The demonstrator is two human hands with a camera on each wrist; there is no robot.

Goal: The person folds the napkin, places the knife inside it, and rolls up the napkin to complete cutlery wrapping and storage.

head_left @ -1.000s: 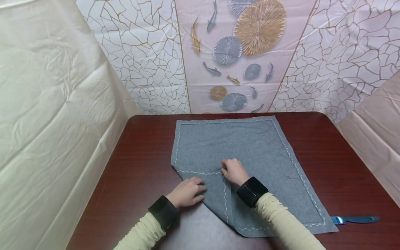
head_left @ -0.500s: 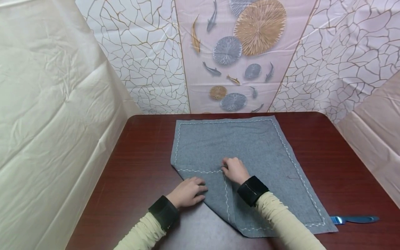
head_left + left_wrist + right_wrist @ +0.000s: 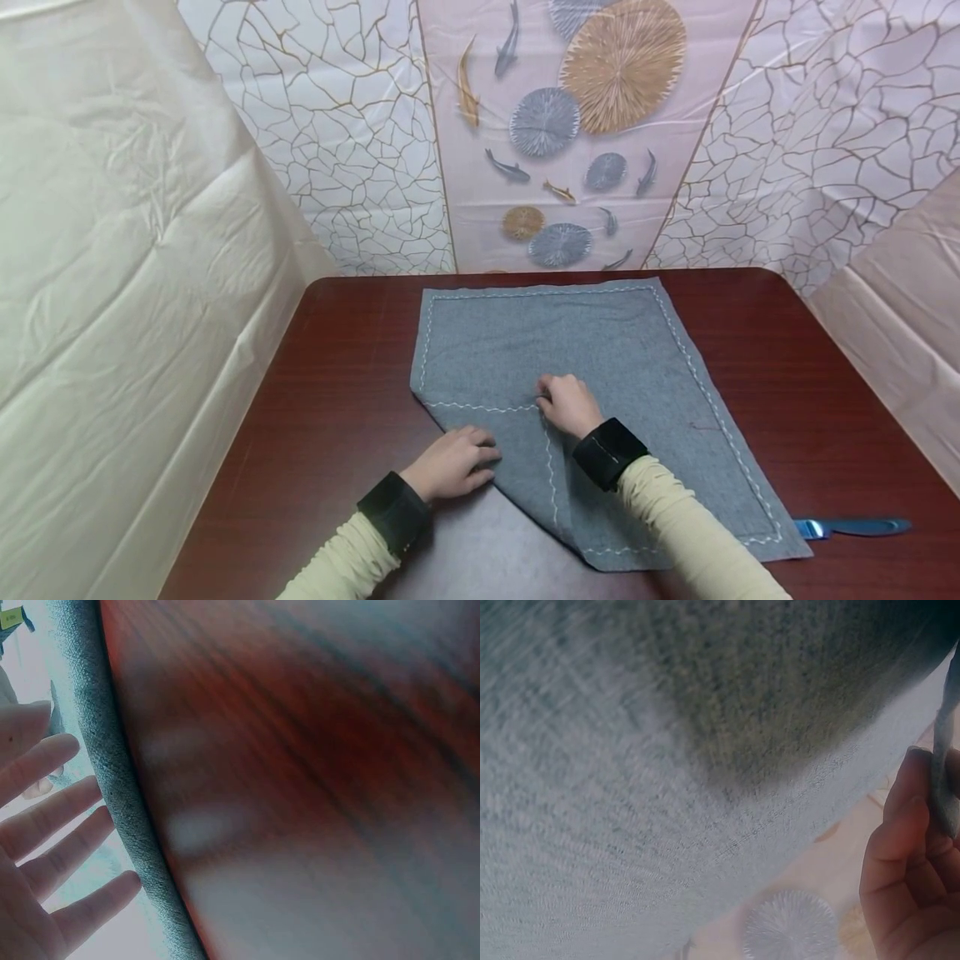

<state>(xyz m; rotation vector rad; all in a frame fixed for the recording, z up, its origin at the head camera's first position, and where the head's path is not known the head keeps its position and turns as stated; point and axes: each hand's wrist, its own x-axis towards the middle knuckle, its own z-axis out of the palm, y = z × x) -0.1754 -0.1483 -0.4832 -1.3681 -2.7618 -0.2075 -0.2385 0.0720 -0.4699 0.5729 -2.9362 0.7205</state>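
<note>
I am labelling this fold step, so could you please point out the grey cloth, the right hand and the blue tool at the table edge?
grey cloth [image 3: 600, 350]: head view, flat far part.
right hand [image 3: 570, 404]: head view, back of the hand pinching the folded corner.
blue tool [image 3: 855, 527]: head view, middle of its length.

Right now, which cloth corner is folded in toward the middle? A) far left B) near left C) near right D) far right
B: the cloth's near-left corner lies folded in, its stitched edges meeting at the right hand, which pinches the tip, while the left hand rests on the fold's slanted edge.
</note>
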